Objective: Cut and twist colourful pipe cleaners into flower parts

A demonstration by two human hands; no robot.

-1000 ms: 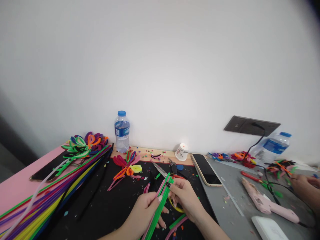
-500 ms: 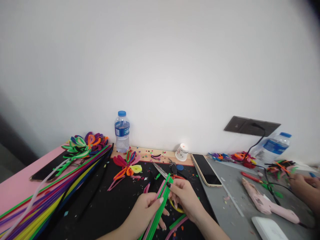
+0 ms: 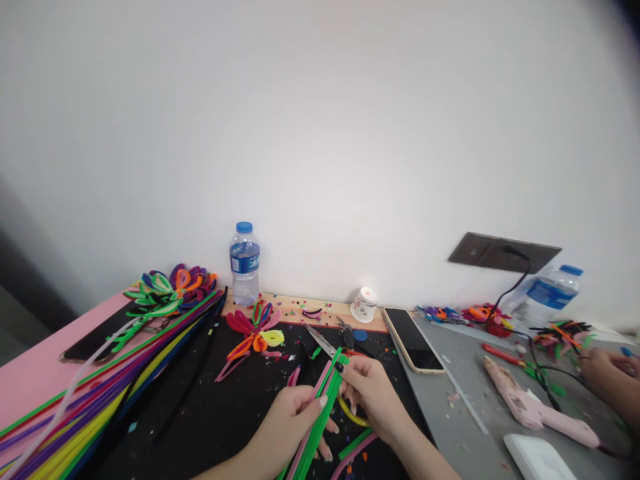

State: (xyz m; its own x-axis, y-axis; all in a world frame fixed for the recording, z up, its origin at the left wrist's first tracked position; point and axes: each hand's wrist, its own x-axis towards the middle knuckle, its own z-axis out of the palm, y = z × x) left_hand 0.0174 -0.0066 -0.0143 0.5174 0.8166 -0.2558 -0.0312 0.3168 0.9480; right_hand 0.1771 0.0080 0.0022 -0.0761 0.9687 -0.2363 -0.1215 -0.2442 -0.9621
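A bundle of green and pink pipe cleaners (image 3: pixel 320 415) runs up from the bottom edge between my hands. My left hand (image 3: pixel 295 417) is closed around its middle, thumb lying on top. Near the bundle's upper end, my right hand (image 3: pixel 367 387) pinches the green tips between thumb and fingers. Just beyond the tips lie scissors (image 3: pixel 323 341), blades pointing away to the left, their handles partly hidden by the hands. A multicoloured pipe-cleaner flower (image 3: pixel 256 333) rests on the black mat (image 3: pixel 200 407) to the left.
Long loose pipe cleaners (image 3: pixel 115 387) cover the left side. A water bottle (image 3: pixel 245 267), a paper cup (image 3: pixel 364 305) and a phone (image 3: pixel 414 340) stand or lie along the back. To the right are a pink glue gun (image 3: pixel 540 403) with its cord and another person's hand (image 3: pixel 607 373).
My right fingers have shifted very slightly at the upper end of the bundle. Otherwise the hands and the things on the table look the same.
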